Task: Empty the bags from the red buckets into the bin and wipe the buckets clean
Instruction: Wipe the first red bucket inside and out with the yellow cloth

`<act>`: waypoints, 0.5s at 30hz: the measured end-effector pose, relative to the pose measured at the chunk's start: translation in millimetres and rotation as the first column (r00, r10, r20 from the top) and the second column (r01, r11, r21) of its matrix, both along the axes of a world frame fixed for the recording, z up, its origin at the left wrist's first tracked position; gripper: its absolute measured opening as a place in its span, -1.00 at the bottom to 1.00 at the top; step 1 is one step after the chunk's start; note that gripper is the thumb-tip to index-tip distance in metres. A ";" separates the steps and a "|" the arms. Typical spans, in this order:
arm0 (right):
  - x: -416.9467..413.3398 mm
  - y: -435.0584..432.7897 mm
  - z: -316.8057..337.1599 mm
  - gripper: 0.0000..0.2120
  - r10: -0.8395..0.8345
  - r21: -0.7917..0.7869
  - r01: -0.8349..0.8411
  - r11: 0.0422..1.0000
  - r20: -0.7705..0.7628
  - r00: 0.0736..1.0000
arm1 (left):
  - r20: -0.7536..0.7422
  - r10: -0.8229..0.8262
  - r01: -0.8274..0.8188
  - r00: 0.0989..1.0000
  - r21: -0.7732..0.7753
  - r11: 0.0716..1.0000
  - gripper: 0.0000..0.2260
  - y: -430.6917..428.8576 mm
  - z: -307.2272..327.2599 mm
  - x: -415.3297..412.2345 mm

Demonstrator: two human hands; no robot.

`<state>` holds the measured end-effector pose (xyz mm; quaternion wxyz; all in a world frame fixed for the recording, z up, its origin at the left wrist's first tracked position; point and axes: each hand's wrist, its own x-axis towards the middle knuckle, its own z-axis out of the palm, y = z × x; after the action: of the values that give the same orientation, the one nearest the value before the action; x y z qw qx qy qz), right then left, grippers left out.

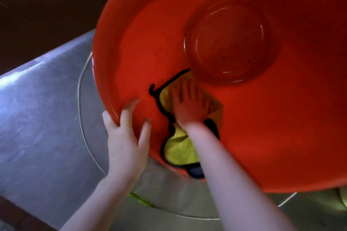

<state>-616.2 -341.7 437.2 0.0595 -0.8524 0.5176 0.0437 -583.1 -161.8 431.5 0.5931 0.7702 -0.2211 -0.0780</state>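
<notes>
Steel counter (43, 118) lies under the work, dull and scratched. Nearest, the left hand (125, 137) grips the rim of the tilted bucket (150, 43), thumb outside and fingers curled over the edge. Just beyond it, the right hand (189, 103) lies flat, fingers spread, pressing a yellow cloth (178, 150) against the inner wall. Nothing lines the bucket, so the emptying looks done for this one, and the wiping seems to be midway. Farther in, dark specks (248, 60) dot the base, which probably needs a pass. No other bucket is in view, so I cannot tell if any are left.
</notes>
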 end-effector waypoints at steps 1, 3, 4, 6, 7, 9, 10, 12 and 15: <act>6.2 -22.5 0.7 -0.41 -0.055 0.028 0.055 0.998 -0.024 0.998 | 0.002 -0.012 0.012 1.000 -0.017 1.000 -0.57 0.1 -1.3 -0.4; 16.5 -49.8 2.5 -0.42 -0.089 0.043 0.091 0.995 -0.050 0.995 | -0.018 0.008 -0.009 1.000 -0.034 0.999 -0.60 -0.9 -3.6 -0.8; 19.6 -52.0 3.0 -0.42 -0.092 0.031 0.092 0.995 -0.030 0.995 | -0.040 0.029 -0.030 0.999 -0.018 0.999 -0.62 -1.9 -4.3 -0.8; 18.2 -35.0 4.9 -0.43 -0.068 0.035 0.068 0.997 0.010 0.998 | -0.059 0.051 -0.049 0.997 0.026 0.998 -0.63 -3.0 -4.1 -2.3; 13.8 -17.6 5.7 -0.43 -0.022 0.044 0.022 0.999 0.019 1.000 | -0.051 0.051 -0.049 0.997 0.034 0.998 -0.62 -3.0 -3.8 -2.8; -1.8 31.4 7.3 -0.40 0.140 0.017 -0.141 0.990 0.033 0.990 | -0.033 0.043 -0.042 0.999 0.032 0.999 -0.61 -1.7 -3.3 -3.6; -12.0 58.6 10.2 -0.37 0.235 -0.001 -0.235 0.972 0.044 0.971 | -0.032 0.042 -0.041 0.999 0.025 0.999 -0.60 -1.0 -2.6 -3.7; -25.5 94.0 16.5 -0.28 0.338 0.005 -0.338 0.941 0.046 0.940 | -0.030 0.034 -0.034 0.999 -0.003 0.999 -0.60 0.3 -1.2 -2.6; -15.2 73.6 14.5 -0.36 0.262 0.000 -0.263 0.965 0.050 0.964 | -0.020 0.012 -0.012 1.000 -0.039 0.999 -0.60 1.8 -1.3 -1.5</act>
<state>-631.4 -268.1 451.6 0.0690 -0.9141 0.3984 0.0318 -584.6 -160.1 430.2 0.6107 0.7590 -0.2120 -0.0780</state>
